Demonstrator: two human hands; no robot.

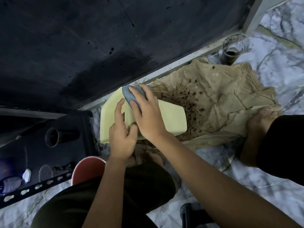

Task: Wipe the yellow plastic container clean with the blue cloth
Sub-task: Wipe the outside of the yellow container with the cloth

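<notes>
A pale yellow plastic container [172, 119] is held off the floor in the middle of the head view. My left hand [122, 137] grips its near rim, fingers curled over the edge and index finger stretched along the inner wall. My right hand [146, 111] presses a folded blue cloth [130, 94] against the container's far upper edge, fingers spread over the cloth. Part of the cloth is hidden under my fingers.
A stained beige cloth [222, 96] spotted with dark grounds lies on the marble floor [246, 186] under the container. A dirty glass [233, 48] stands at the back right. A black shelf unit [49, 137] and a red stool [87, 168] are at left. My feet rest on the beige cloth.
</notes>
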